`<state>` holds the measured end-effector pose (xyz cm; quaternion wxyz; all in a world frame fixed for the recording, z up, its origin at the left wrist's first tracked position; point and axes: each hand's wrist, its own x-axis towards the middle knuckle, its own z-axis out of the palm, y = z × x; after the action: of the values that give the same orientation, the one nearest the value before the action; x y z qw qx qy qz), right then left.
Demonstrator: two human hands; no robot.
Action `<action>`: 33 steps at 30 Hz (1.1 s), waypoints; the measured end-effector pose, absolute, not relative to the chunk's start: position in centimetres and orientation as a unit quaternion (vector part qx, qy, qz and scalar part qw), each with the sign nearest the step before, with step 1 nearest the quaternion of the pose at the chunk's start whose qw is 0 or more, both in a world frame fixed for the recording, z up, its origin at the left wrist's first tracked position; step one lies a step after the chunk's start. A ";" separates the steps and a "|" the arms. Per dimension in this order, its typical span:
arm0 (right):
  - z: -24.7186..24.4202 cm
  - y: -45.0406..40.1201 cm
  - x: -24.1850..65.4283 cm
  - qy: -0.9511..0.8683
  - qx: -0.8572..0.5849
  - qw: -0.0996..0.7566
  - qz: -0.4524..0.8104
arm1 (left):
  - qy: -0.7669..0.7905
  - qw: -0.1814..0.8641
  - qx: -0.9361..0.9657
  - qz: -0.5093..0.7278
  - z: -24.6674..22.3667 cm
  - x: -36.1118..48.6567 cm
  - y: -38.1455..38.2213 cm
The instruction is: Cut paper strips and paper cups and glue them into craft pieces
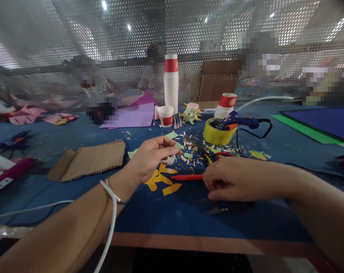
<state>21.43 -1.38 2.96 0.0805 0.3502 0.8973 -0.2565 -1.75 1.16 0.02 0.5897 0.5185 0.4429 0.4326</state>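
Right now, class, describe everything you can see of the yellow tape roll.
The yellow tape roll lies flat on the blue table, beyond the right hand, its open centre facing up. It is a thick, round ring that looks like plastic tape. A blue-and-orange glue gun rests across its top, partly hiding the rim. Small paper scraps lie near its base.

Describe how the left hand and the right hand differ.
The left hand has thumb and fingertips close together by a green paper scrap; the right hand curls its fingers downward at a red pen. The left wears a bracelet; the right shows none. Both are ungloved.
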 end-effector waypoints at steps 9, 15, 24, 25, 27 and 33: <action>2.9 -1.8 21.3 0.893 0.355 0.079 -0.266 | 0.419 0.623 0.492 0.441 0.3 -1.7 1.0; 2.7 -1.9 21.5 0.876 0.340 0.061 -0.335 | 0.416 0.613 0.488 0.461 0.5 -1.7 0.7; 2.7 -1.7 20.9 0.882 0.374 -0.115 -0.262 | 0.415 0.643 0.443 0.467 0.8 -1.5 0.6; 2.5 -1.5 20.9 0.873 0.384 -0.148 -0.262 | 0.413 0.651 0.433 0.467 0.9 -1.5 0.5; 2.3 -1.0 20.8 0.850 0.403 -0.221 -0.259 | 0.406 0.674 0.407 0.464 1.1 -1.4 0.4; 1.5 -0.4 20.2 0.817 0.410 -0.317 -0.254 | 0.363 0.746 0.356 0.430 1.0 -0.6 -0.3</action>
<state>20.21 -0.41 1.54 -0.3170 0.4099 0.8167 -0.2540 -0.61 -0.30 1.04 0.7456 0.3563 0.3633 0.4304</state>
